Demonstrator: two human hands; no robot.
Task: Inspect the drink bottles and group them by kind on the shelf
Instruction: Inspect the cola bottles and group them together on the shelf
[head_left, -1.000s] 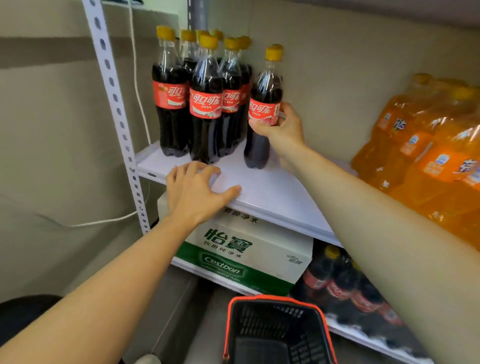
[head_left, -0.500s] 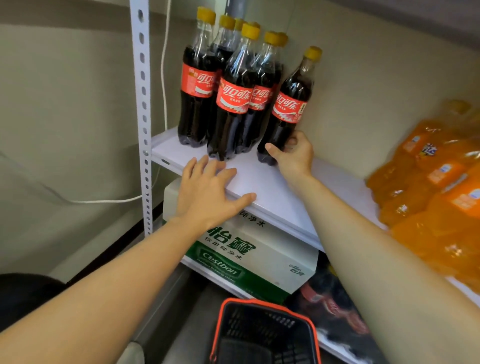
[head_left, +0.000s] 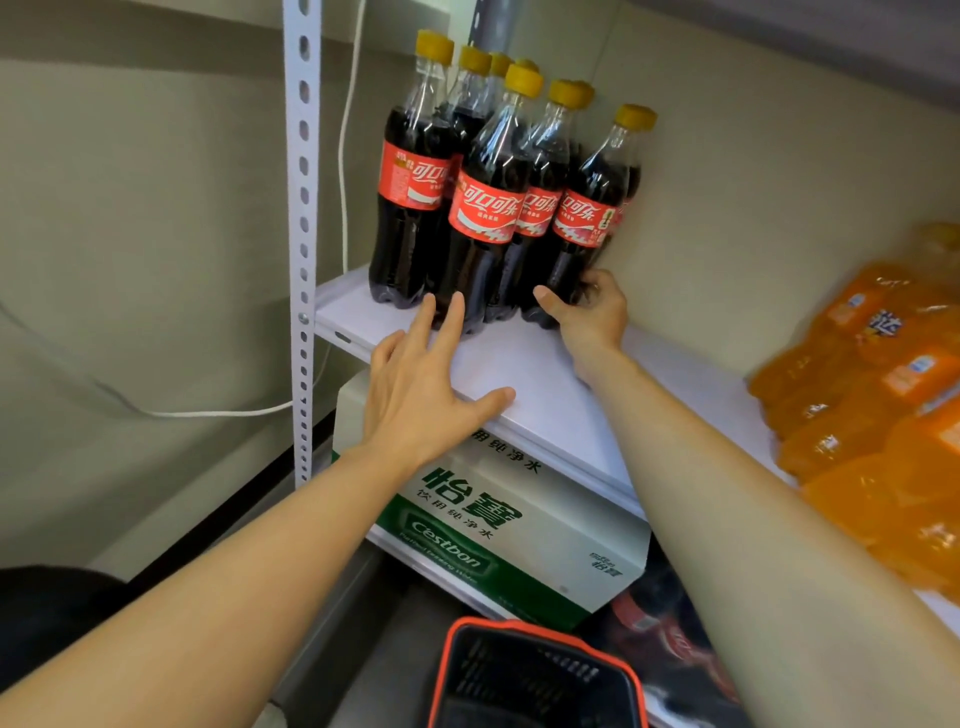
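Note:
Several cola bottles (head_left: 483, 208) with red labels and yellow caps stand bunched at the left end of the white shelf (head_left: 545, 395). The rightmost cola bottle (head_left: 589, 218) leans against the bunch, and my right hand (head_left: 592, 306) grips its base. My left hand (head_left: 421, 384) lies flat on the shelf's front edge, fingers straight, their tips reaching the foot of the front bottles. Orange soda bottles (head_left: 883, 395) lie or lean in a pile at the shelf's right end.
A perforated white upright (head_left: 303, 208) stands left of the bottles, with a white cable (head_left: 343, 156) behind it. Under the shelf sits a green and white water carton (head_left: 493, 525), with more cola bottles (head_left: 670, 634) beside it. A black basket with an orange rim (head_left: 535, 675) is below.
My right hand slid from the label down to the base of the rightmost cola bottle and pushed it left against the bunch. My left hand's fingers stretched forward toward the bottles.

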